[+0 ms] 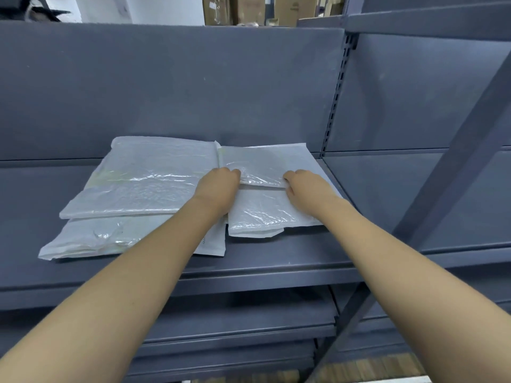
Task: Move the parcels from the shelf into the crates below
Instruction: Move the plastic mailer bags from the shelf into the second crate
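1. We see our left hand [218,186] curled over the near left edge of the top right parcel [265,165], fingers gripping it.
2. Our right hand [302,185] pinches the same parcel's near right edge, thumb on top.
3. We count four white parcels on the grey shelf [276,255]: two stacked left, two stacked right.

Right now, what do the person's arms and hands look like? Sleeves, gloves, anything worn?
Both forearms are bare as far as the frame shows: no sleeves in view. Left hand and right hand wear no gloves. No watch, bracelet or markings visible; the fingers are too hidden to check for rings.
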Motion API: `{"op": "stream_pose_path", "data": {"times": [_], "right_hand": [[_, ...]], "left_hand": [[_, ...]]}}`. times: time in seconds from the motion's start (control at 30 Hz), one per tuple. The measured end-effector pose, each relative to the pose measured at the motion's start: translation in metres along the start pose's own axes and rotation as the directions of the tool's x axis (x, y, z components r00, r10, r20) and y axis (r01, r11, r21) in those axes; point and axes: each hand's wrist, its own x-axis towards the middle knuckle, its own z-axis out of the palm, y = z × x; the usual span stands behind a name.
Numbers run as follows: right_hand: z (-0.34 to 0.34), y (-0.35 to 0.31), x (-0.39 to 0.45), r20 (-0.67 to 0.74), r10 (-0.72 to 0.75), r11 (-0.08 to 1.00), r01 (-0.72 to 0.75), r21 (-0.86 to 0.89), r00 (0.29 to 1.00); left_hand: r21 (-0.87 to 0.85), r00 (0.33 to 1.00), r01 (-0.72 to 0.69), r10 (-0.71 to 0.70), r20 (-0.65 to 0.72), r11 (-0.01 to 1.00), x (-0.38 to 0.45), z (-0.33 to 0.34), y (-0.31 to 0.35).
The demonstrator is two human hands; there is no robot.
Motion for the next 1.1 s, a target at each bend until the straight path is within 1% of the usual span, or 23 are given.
{"op": "stream_pose_path", "data": {"times": [0.03, 0.1, 0.2, 0.3, 0.4, 0.53, 0.6, 0.67, 0.7, 0.73, 0.77, 0.8, 0.83, 0.87, 0.9, 0.93, 0.97, 1.0, 1.03, 1.1], "right_hand": [[-0.002, -0.003, -0.011, 0.001, 0.008, 0.999, -0.008, 0.039, 1.000], [-0.004, -0.010, -0.039, -0.007, 0.004, 0.995, -0.003, 0.104, 1.000], [-0.006, -0.023, -0.092, -0.062, -0.022, 0.975, 0.036, 0.218, 0.998], [-0.003, -0.038, -0.145, -0.100, -0.016, 0.952, 0.046, 0.302, 0.995], [0.007, -0.053, -0.185, -0.048, 0.025, 0.915, -0.004, 0.403, 0.999], [0.021, -0.073, -0.223, -0.010, 0.095, 0.887, -0.080, 0.455, 0.995], [0.027, -0.080, -0.242, -0.013, 0.100, 0.875, -0.082, 0.477, 0.995], [0.031, -0.087, -0.260, -0.009, 0.057, 0.876, -0.045, 0.480, 0.998], [0.033, -0.090, -0.268, 0.000, 0.031, 0.878, -0.027, 0.478, 1.000], [0.035, -0.093, -0.276, 0.003, 0.012, 0.879, -0.012, 0.477, 1.000], [0.036, -0.096, -0.282, -0.006, 0.003, 0.878, 0.000, 0.479, 1.000], [0.037, -0.098, -0.288, -0.023, 0.004, 0.874, 0.008, 0.485, 1.000], [0.037, -0.102, -0.293, -0.041, 0.006, 0.871, 0.015, 0.492, 0.999], [0.037, -0.105, -0.296, -0.058, 0.007, 0.867, 0.023, 0.497, 0.998], [0.037, -0.108, -0.299, -0.077, 0.007, 0.865, 0.033, 0.500, 0.997], [0.036, -0.111, -0.302, -0.098, 0.008, 0.864, 0.043, 0.502, 0.995], [0.034, -0.113, -0.304, -0.114, 0.007, 0.863, 0.051, 0.503, 0.993], [0.032, -0.115, -0.305, -0.126, 0.001, 0.863, 0.063, 0.501, 0.992], [0.030, -0.116, -0.306, -0.136, -0.016, 0.867, 0.082, 0.492, 0.991], [0.026, -0.117, -0.307, -0.150, -0.069, 0.870, 0.133, 0.475, 0.986]], "left_hand": [[-0.049, 1.000, -0.002, 0.000, -0.023, 0.999, -0.010, -0.001, -0.001], [-0.200, 0.997, 0.013, -0.028, -0.073, 0.980, -0.035, 0.000, -0.003], [-0.422, 0.985, 0.029, -0.097, -0.142, 0.906, -0.087, 0.003, -0.001], [-0.588, 0.987, 0.045, -0.126, -0.097, 0.807, -0.142, 0.001, 0.006], [-0.688, 0.991, 0.078, -0.133, -0.027, 0.722, -0.187, 0.001, 0.015], [-0.797, 0.979, 0.165, -0.197, 0.059, 0.581, -0.234, 0.002, 0.027], [-0.857, 0.959, 0.214, -0.270, 0.092, 0.469, -0.251, 0.002, 0.029], [-0.874, 0.919, 0.244, -0.388, 0.070, 0.421, -0.264, 0.002, 0.027], [-0.879, 0.895, 0.272, -0.440, 0.080, 0.392, -0.269, 0.001, 0.025], [-0.880, 0.870, 0.325, -0.474, 0.134, 0.348, -0.273, -0.001, 0.023], [-0.874, 0.848, 0.393, -0.480, 0.225, 0.285, -0.276, -0.002, 0.021], [-0.862, 0.824, 0.464, -0.455, 0.336, 0.203, -0.279, -0.003, 0.019], [-0.848, 0.795, 0.522, -0.416, 0.441, 0.098, -0.281, -0.005, 0.017], [-0.837, 0.775, 0.547, -0.369, 0.513, -0.013, -0.283, -0.007, 0.015], [-0.827, 0.769, 0.552, -0.316, 0.556, -0.112, -0.285, -0.009, 0.013], [-0.821, 0.777, 0.544, -0.267, 0.571, -0.175, -0.287, -0.010, 0.011], [-0.829, 0.796, 0.533, -0.232, 0.560, -0.171, -0.290, -0.012, 0.010], [-0.847, 0.819, 0.513, -0.219, 0.531, -0.137, -0.292, -0.016, 0.009], [-0.869, 0.840, 0.484, -0.223, 0.494, -0.105, -0.294, -0.017, 0.007], [-0.908, 0.874, 0.410, -0.248, 0.417, -0.081, -0.297, -0.020, 0.003]]}}
